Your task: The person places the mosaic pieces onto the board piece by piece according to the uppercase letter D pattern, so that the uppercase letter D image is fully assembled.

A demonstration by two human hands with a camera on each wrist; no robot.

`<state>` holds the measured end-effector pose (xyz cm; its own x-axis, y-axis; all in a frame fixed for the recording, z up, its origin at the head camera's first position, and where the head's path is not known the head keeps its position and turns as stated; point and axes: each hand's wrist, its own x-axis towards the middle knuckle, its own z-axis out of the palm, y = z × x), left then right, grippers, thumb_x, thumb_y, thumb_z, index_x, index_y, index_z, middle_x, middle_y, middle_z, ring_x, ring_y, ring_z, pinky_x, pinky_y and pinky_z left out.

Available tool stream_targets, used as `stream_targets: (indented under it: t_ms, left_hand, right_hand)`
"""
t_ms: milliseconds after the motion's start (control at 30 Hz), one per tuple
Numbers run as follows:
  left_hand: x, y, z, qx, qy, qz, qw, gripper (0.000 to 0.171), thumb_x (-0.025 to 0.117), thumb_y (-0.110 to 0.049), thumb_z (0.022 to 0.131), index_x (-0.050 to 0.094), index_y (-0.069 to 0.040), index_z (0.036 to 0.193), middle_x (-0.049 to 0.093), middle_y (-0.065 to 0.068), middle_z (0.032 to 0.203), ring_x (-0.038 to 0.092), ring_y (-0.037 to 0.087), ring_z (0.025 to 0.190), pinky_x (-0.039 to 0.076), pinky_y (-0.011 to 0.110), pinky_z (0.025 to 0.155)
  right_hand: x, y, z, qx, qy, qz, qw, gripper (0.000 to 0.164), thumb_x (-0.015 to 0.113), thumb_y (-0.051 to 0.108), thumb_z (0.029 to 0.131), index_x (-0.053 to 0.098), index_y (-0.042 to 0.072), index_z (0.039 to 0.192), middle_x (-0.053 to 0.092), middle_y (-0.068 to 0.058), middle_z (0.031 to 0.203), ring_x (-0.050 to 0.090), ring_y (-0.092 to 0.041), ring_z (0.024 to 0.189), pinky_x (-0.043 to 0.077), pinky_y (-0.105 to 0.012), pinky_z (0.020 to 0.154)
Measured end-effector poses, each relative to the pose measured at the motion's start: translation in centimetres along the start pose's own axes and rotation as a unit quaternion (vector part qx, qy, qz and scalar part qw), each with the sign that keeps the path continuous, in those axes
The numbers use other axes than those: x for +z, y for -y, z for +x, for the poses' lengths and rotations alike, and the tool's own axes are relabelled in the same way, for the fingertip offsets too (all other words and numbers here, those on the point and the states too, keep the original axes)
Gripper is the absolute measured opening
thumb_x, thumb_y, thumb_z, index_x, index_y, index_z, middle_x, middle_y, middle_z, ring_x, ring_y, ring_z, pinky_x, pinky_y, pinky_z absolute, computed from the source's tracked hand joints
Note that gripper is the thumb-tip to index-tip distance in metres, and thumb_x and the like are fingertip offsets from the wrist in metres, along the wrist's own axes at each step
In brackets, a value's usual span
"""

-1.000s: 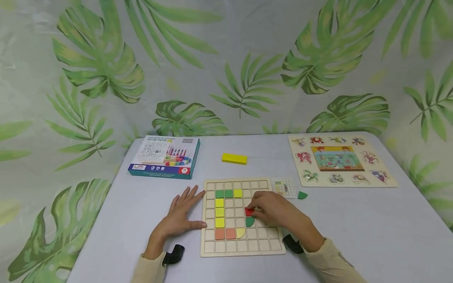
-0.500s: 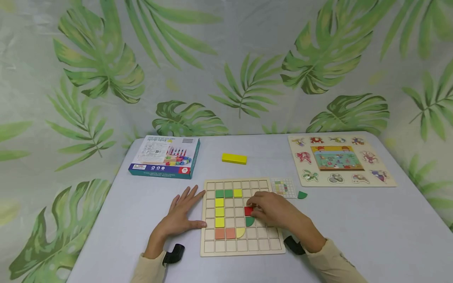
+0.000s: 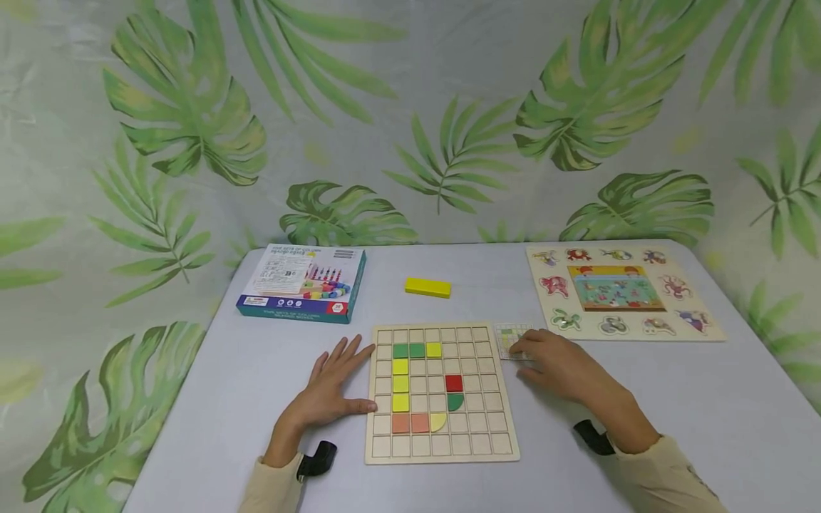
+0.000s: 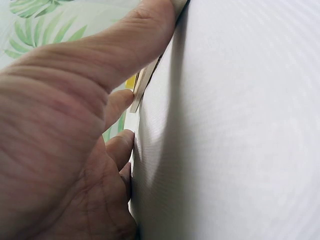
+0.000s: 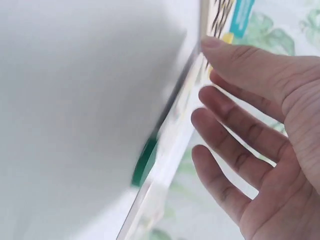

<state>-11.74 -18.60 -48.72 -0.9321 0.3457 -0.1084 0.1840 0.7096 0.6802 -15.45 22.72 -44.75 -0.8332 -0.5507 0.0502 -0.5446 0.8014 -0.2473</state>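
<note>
A wooden grid board (image 3: 420,450) lies on the table with green, yellow, orange and red square tiles and two quarter-round pieces on it. My left hand (image 3: 330,390) is spread at the board's left edge, thumb and forefinger touching it. The red square tile (image 3: 454,383) sits above the green quarter-round piece (image 3: 455,402). My right hand (image 3: 554,363) hovers over the small pattern card (image 3: 507,331), fingers loosely bent and holding nothing. Below those fingers in the right wrist view, a loose green piece (image 5: 145,162) lies on the table; the hand hides it in the head view.
Behind the board is a yellow block (image 3: 427,287). A bead-set box (image 3: 303,283) stands at the back left. At the back right lies a sea-animal puzzle board (image 3: 625,326). A leaf-print cloth hangs behind the table.
My right hand has let go of the red tile and moved right, from the board to the pattern card. The red tile stays on the grid. My left hand has kept its place.
</note>
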Motion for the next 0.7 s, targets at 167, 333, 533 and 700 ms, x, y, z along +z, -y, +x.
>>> stream_targets:
  t_ms: [167, 333, 533, 700]
  left_hand:
    - [0.0, 0.1, 0.1, -0.003, 0.001, 0.001, 1.0, 0.101, 0.087, -0.041, 0.073, 0.036, -0.018, 0.157, 0.015, 0.011, 0.169, 0.0, 0.038, 0.156, -0.006, 0.061, 0.121]
    - [0.1, 0.3, 0.1, -0.004, -0.003, 0.002, 1.0, 0.101, 0.088, -0.041, 0.072, 0.036, -0.019, 0.157, 0.015, 0.01, 0.169, 0.0, 0.036, 0.156, -0.005, 0.061, 0.121]
    - [0.3, 0.3, 0.0, -0.014, 0.002, 0.007, 0.9999, 0.103, 0.089, -0.04, 0.071, 0.035, -0.02, 0.157, 0.014, 0.007, 0.169, -0.001, 0.033, 0.157, -0.006, 0.058, 0.122]
    - [0.2, 0.2, 0.0, -0.008, -0.003, 0.006, 0.9999, 0.102, 0.089, -0.04, 0.071, 0.036, -0.019, 0.157, 0.016, 0.008, 0.169, 0.0, 0.034, 0.157, -0.005, 0.059, 0.122]
  right_hand:
    - [-0.6, -2.1, -1.3, 0.034, -0.015, -0.007, 0.999, 0.029, 0.082, 0.02, 0.083, 0.073, 0.011, 0.109, 0.067, -0.008, 0.113, 0.064, -0.031, 0.108, 0.055, -0.048, 0.086]
    - [-0.8, -3.4, -2.1, 0.062, -0.009, -0.011, 0.998, 0.027, 0.081, 0.02, 0.083, 0.074, 0.01, 0.108, 0.068, -0.011, 0.114, 0.065, -0.033, 0.107, 0.055, -0.05, 0.085]
    - [-0.6, -4.0, -2.5, 0.062, -0.001, 0.005, 0.998, 0.026, 0.079, 0.017, 0.085, 0.073, 0.009, 0.109, 0.069, -0.011, 0.112, 0.066, -0.033, 0.104, 0.055, -0.051, 0.085]
    - [-0.3, -4.2, -2.3, 0.061, -0.012, 0.016, 0.998, 0.019, 0.08, 0.016, 0.084, 0.073, 0.011, 0.102, 0.07, -0.002, 0.098, 0.066, -0.019, 0.086, 0.055, -0.041, 0.075]
